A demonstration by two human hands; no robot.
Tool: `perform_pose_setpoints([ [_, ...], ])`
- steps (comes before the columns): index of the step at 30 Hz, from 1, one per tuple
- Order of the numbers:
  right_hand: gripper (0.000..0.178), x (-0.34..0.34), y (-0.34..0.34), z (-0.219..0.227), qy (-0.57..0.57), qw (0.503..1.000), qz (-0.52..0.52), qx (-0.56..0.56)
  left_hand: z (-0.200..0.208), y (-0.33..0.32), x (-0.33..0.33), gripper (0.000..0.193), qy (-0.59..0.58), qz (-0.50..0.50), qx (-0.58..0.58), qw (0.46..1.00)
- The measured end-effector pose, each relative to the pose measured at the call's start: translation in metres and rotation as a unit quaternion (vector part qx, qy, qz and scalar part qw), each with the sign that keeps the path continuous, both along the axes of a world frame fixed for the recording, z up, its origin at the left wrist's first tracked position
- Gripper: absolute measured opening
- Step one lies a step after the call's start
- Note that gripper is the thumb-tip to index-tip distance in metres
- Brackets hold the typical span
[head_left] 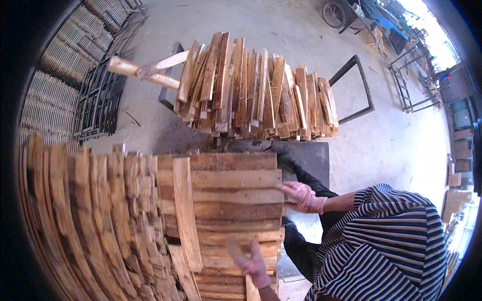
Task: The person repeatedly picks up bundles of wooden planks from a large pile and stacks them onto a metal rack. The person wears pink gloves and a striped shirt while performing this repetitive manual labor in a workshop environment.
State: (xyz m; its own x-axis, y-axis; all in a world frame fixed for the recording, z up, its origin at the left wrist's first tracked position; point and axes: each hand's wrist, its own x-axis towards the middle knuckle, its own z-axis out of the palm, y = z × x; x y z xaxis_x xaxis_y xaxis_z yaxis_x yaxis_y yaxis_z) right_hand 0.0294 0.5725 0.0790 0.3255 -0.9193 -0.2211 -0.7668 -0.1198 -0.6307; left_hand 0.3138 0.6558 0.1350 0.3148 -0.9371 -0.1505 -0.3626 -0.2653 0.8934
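Note:
A stack of rough wooden planks [236, 195] lies below the centre, its boards running left to right. My right hand [305, 197], in a pale pink-and-white glove, is at the right ends of these boards. Its thumb and fingers look apart; whether they touch the wood I cannot tell. My left hand [255, 265], gloved too and smeared by motion, hovers over the nearer boards with fingers spread and nothing in it. One lighter plank [186, 215] lies crosswise on the stack. Below it sits another loose plank [183, 271].
A tall pile of boards [95, 215] fills the left. Ahead, many slats [256, 90] lie heaped on a dark metal frame [354, 90]. A log [143, 72] juts out at its left. Metal racks [100, 108] stand far left, a wheeled cart [346, 15] far right.

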Motion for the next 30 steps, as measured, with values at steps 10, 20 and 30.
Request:
perform_pose_setpoints([
  [10,0.072,-0.208,-0.137,-0.066,-0.029,0.936,-0.295,0.187,-0.194,-0.391,-0.285,0.106,-0.119,-0.168,0.197,0.959],
  [20,0.079,-0.276,-0.254,-0.135,-0.089,0.91,-0.342,0.215,-0.259,-0.427,-0.342,0.087,-0.193,-0.082,0.205,0.956],
  [30,0.096,-0.271,-0.426,-0.14,-0.246,0.775,-0.468,0.346,-0.137,-0.361,-0.397,0.05,-0.131,-0.265,0.121,0.948],
])
